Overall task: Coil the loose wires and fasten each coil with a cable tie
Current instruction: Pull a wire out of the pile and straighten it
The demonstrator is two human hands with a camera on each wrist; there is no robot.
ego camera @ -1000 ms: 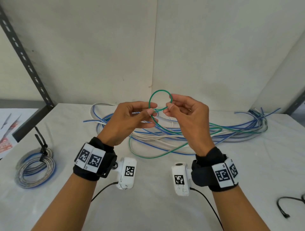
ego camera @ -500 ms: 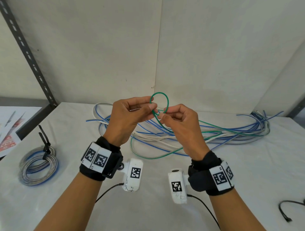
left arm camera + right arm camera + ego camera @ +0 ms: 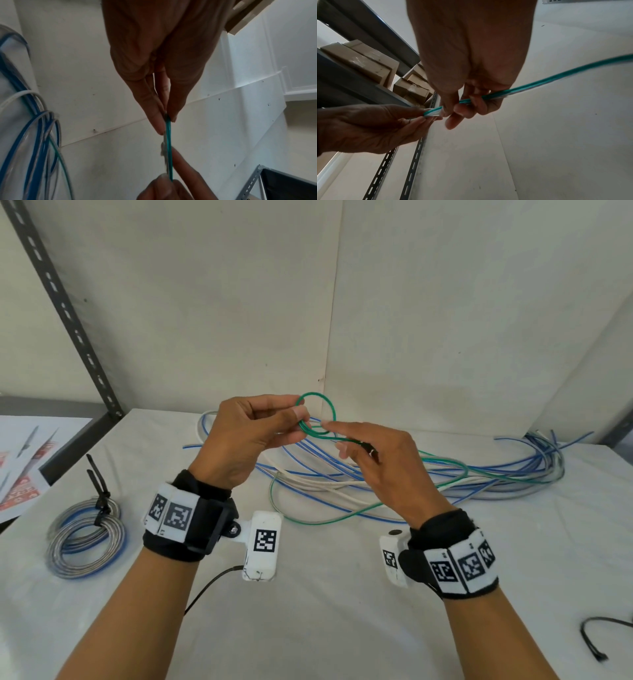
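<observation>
White table [image 3: 342, 628], pale wall panels [image 3: 445, 302]

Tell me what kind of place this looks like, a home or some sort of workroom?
Probably a storeroom or workshop corner. A slotted steel shelving upright stands beside the cloth-covered table, cardboard boxes sit on a shelf, and loose wires lie heaped beside one finished coil.

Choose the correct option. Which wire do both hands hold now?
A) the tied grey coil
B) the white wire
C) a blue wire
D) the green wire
D: the left hand pinches the small loop of the green wire, and the right hand holds its trailing length.
</observation>
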